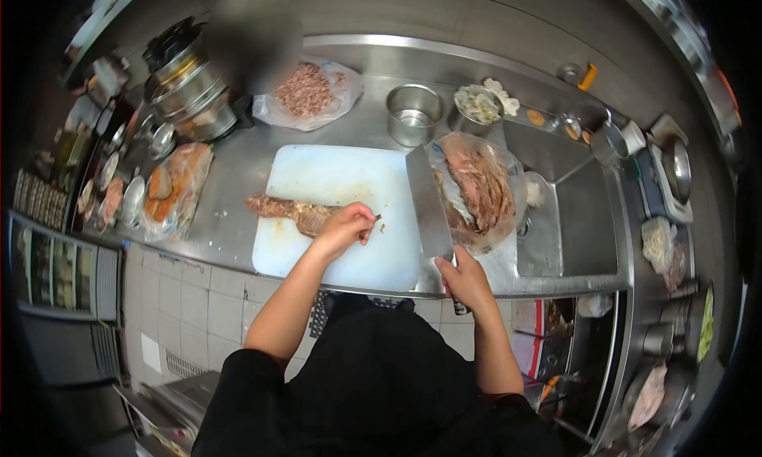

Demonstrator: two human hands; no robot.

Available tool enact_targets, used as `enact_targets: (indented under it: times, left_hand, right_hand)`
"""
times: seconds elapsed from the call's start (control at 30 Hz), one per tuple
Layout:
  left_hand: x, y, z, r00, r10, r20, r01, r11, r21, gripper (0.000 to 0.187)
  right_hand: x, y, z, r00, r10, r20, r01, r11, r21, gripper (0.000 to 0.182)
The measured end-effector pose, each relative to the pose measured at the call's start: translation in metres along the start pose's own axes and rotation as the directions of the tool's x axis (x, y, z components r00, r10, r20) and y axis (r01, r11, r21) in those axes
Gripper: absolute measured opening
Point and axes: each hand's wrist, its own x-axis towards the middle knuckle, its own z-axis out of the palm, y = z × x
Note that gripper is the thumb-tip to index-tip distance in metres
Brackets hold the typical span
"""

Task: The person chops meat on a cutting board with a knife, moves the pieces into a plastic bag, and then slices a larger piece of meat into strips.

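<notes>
A long piece of cooked, browned meat [287, 208] lies across the left half of the white cutting board [341, 167]. Over its right end is my left hand [343, 231], fingers pinched together, with a tiny dark bit showing at the fingertips that I cannot make out. My right hand [467, 281] grips the handle of a cleaver [429, 207]. Its broad blade stands out over the board's right edge, apart from the meat. Just right of the blade sits a plastic bag [514, 191] with more cooked meat [479, 183] in it.
Behind the board are a bag of chopped meat [305, 92], a steel pot [414, 114] and a pot of pale pieces in liquid [476, 107]. A sink [587, 227] is at the right. Bagged orange-and-pink food [178, 188] lies at the left, near stacked steel pots [194, 100].
</notes>
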Motion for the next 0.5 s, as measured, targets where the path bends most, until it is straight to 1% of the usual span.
enact_targets:
  times: [0.03, 0.07, 0.1, 0.17, 0.2, 0.27, 0.3, 0.37, 0.4, 0.47, 0.5]
  left_hand:
    - [-0.02, 0.0, -0.007, 0.998, 0.045, 0.038, -0.032, 0.959, -0.283, 0.015]
    - [-0.039, -0.004, -0.015, 0.992, 0.109, 0.057, -0.061, 0.837, -0.543, 0.019]
    - [-0.057, -0.013, -0.023, 0.994, 0.11, 0.018, -0.082, 0.828, -0.554, 0.019]
    - [-0.097, -0.034, -0.034, 0.977, 0.209, -0.041, -0.176, 0.683, -0.709, 0.018]
    - [-0.118, -0.046, -0.036, 0.975, 0.205, -0.081, -0.2, 0.671, -0.714, 0.018]
    - [-0.16, -0.072, -0.034, 0.958, 0.043, -0.284, -0.263, 0.532, -0.805, 0.015]
    - [-0.178, -0.089, -0.032, 0.952, 0.035, -0.305, -0.278, 0.519, -0.808, 0.015]
    - [-0.206, -0.123, -0.025, 0.891, -0.066, -0.45, -0.38, 0.438, -0.815, 0.01]
    - [-0.214, -0.133, -0.02, 0.882, -0.072, -0.467, -0.394, 0.432, -0.811, 0.01]
    - [-0.233, -0.154, -0.012, 0.804, -0.252, -0.539, -0.432, 0.377, -0.819, 0.012]
    - [-0.238, -0.173, -0.012, 0.79, -0.251, -0.559, -0.457, 0.366, -0.811, 0.012]
  right_hand:
    - [0.008, -0.003, 0.001, 0.999, -0.031, 0.031, 0.033, 0.998, -0.056, 0.022]
    - [0.017, -0.006, 0.003, 0.996, -0.063, 0.067, 0.07, 0.991, -0.112, 0.023]
    - [0.028, -0.007, 0.007, 0.992, -0.072, 0.104, 0.085, 0.988, -0.126, 0.023]
    - [0.051, -0.007, 0.015, 0.976, -0.116, 0.186, 0.165, 0.947, -0.276, 0.032]
    - [0.059, -0.012, 0.02, 0.967, -0.119, 0.224, 0.182, 0.941, -0.287, 0.032]
    - [0.074, -0.02, 0.028, 0.955, -0.152, 0.253, 0.261, 0.835, -0.484, 0.034]
    - [0.08, -0.02, 0.031, 0.95, -0.148, 0.276, 0.271, 0.828, -0.491, 0.034]
    - [0.088, -0.019, 0.038, 0.93, -0.174, 0.324, 0.351, 0.682, -0.642, 0.037]
    - [0.087, -0.021, 0.041, 0.923, -0.173, 0.344, 0.365, 0.676, -0.64, 0.037]
    - [0.082, -0.027, 0.045, 0.945, -0.137, 0.298, 0.312, 0.654, -0.689, 0.043]
    - [0.08, -0.026, 0.048, 0.935, -0.147, 0.322, 0.338, 0.64, -0.69, 0.043]
